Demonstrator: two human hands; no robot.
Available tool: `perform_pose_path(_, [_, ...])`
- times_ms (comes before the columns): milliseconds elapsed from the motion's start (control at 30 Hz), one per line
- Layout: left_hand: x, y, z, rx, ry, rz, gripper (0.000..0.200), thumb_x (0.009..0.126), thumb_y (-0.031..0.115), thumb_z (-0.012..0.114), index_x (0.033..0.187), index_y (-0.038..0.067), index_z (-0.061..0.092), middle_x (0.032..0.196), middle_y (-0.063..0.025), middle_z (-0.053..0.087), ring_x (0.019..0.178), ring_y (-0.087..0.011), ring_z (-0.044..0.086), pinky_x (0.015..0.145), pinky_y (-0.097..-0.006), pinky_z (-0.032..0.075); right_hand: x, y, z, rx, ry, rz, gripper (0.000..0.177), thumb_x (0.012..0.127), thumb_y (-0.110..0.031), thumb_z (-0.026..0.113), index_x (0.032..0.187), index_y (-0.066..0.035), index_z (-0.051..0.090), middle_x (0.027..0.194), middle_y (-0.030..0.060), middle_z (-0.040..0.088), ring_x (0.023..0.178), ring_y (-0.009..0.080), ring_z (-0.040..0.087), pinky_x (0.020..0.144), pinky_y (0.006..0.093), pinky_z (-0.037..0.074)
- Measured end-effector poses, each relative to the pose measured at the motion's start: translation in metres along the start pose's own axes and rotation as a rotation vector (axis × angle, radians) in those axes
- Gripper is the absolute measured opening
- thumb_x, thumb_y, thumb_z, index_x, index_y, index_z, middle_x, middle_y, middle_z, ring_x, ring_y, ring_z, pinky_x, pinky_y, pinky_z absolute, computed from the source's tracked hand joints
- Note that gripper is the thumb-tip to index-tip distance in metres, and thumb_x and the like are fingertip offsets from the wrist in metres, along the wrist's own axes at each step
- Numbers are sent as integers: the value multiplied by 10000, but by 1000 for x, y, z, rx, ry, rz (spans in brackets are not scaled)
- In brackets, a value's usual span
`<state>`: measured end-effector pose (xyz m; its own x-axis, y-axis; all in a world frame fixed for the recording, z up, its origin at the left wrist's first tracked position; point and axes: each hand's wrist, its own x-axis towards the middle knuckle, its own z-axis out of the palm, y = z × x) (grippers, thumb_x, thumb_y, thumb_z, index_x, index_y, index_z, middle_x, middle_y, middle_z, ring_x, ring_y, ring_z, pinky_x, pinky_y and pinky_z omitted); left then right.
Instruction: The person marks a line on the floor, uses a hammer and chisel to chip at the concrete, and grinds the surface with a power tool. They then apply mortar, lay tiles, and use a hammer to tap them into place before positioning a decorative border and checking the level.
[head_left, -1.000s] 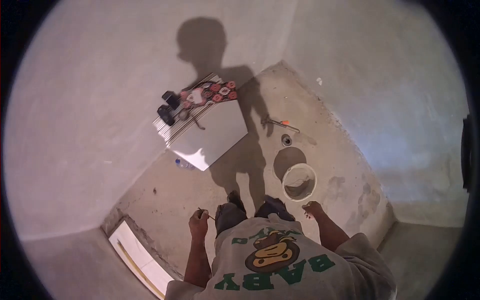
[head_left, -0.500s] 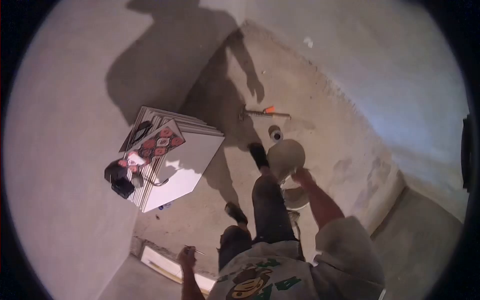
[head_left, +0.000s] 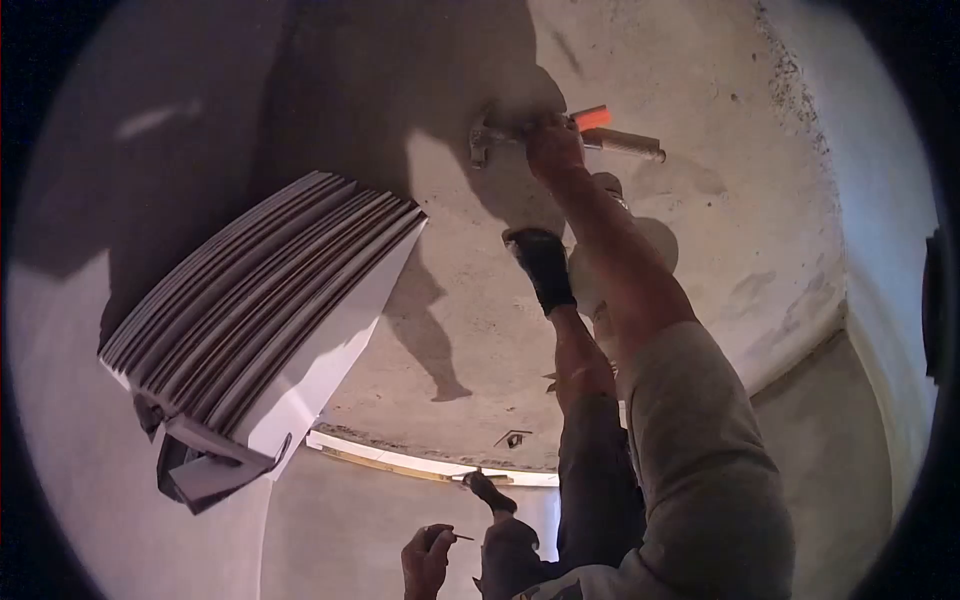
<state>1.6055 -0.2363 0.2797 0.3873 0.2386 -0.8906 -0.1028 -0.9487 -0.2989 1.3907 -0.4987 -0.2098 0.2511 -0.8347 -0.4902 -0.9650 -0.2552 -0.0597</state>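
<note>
My right hand (head_left: 553, 145) reaches down to the floor, over the middle of a claw hammer (head_left: 480, 148). Its fingers are curled, but the shadow and the hand itself hide what they grip. An orange-ended object (head_left: 592, 117) lies against the hammer's handle (head_left: 628, 143), right beside my knuckles. Low in the view, my left hand (head_left: 428, 560) is closed on a thin stick-like object (head_left: 463, 538), too small to tell its kind.
A stack of flat panels (head_left: 270, 290) leans at the left wall, with dark items (head_left: 185, 470) at its lower end. A small can (head_left: 608, 186) and a round pale container (head_left: 655, 245) stand partly behind my right arm. A white strip (head_left: 400, 468) runs along the floor's edge.
My right hand has moved from the round container forward to the hammer. The view has shifted closer to the floor and panel stack. My left hand still holds the thin object.
</note>
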Motion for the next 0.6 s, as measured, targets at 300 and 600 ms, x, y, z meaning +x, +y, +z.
perform_pose_path(300, [31, -14, 6, -49, 13, 38, 253, 856, 253, 591, 970, 32, 643, 749, -32, 630, 514, -59, 440, 457, -214, 371, -3, 20, -31, 35, -163, -71, 362, 751, -139, 562, 1108, -86, 544, 1091, 148, 489, 926, 280, 561, 784, 380, 487])
perform_pose_path(600, [98, -40, 43, -218, -134, 88, 276, 804, 203, 597, 938, -38, 618, 759, -88, 634, 516, -84, 475, 461, -229, 387, 13, 77, 16, 33, -51, -20, 321, 753, -99, 561, 1072, -66, 546, 1089, 176, 521, 951, 308, 584, 790, 372, 495])
